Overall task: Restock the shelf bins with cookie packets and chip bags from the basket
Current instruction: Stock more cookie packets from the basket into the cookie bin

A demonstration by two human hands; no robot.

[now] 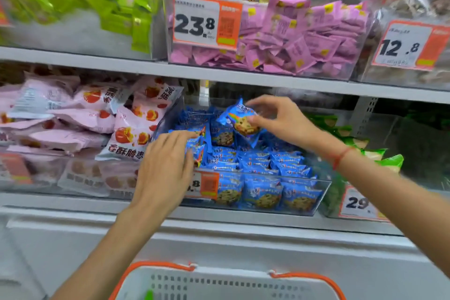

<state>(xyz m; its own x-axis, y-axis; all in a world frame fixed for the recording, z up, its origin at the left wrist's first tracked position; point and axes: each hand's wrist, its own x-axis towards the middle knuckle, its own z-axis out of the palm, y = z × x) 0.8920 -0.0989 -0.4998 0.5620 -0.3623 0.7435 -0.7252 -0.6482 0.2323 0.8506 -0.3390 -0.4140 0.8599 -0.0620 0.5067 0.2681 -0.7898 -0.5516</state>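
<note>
Nearest the camera sits a white basket [219, 285] with orange handles, its rim at the bottom edge of the view, below the clear cookie bin [323, 192] on the lower shelf. That bin holds rows of blue cookie packets [263, 190], some standing against its front wall beside an orange-and-white price tag [207, 184]. Above the bin's back half, the right hand [285, 122] pinches a single blue cookie packet [241, 119] between thumb and fingertips, holding it tilted over the heap. At the bin's left front corner, the left hand [168, 168] reaches in with fingers fairly straight and close together, fingertips resting on the packets there; whether it grips any cannot be told. Left of the bin lie pink and white snack bags [129, 129]; right of it, green bags [379, 158]. Above the bin, on the upper shelf, a bin of pink packets [304, 36] carries a 23.8 tag [194, 23].
</note>
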